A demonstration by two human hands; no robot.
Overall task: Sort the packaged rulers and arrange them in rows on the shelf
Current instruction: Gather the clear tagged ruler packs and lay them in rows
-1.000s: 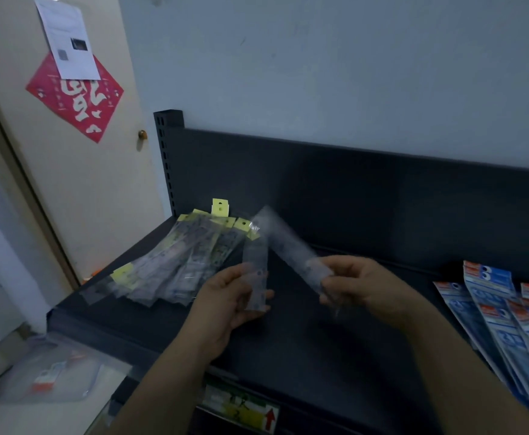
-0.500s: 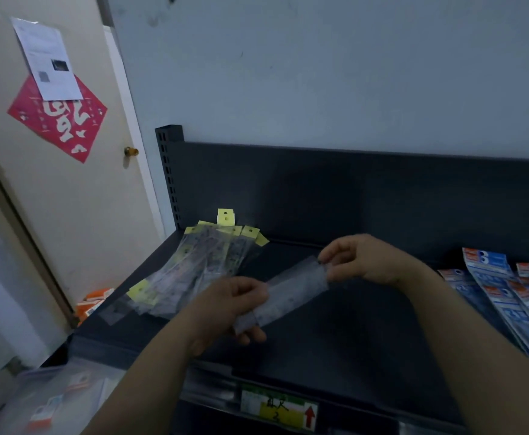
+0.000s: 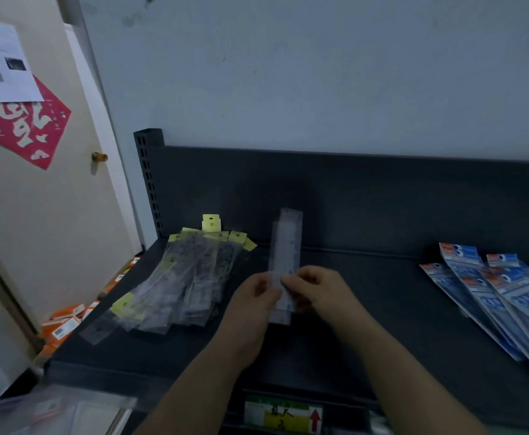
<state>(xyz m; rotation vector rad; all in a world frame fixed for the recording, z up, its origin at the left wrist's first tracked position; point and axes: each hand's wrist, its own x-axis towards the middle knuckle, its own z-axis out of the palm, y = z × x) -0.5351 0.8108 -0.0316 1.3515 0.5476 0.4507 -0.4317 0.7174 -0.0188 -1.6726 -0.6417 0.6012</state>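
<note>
Both my hands hold clear packaged rulers (image 3: 286, 246) upright above the middle of the dark shelf (image 3: 382, 309). My left hand (image 3: 252, 301) grips their lower left edge. My right hand (image 3: 316, 288) pinches them from the right. The packets stand nearly vertical, one behind the other. A loose pile of clear rulers with yellow header tags (image 3: 181, 277) lies fanned out on the shelf's left part. Blue packaged rulers (image 3: 489, 290) lie in an overlapping row on the right.
The shelf's black back panel (image 3: 351, 189) rises behind, with a slotted upright post (image 3: 148, 183) at its left. A price label (image 3: 283, 417) sits on the front edge. Orange boxes (image 3: 68, 321) lie on the floor by the door. A clear plastic bag (image 3: 52, 412) is at bottom left.
The clear rulers went from slanted and spread apart between my hands to stacked together and upright. My hands came close together at their lower end. The camera tilted and shifted right.
</note>
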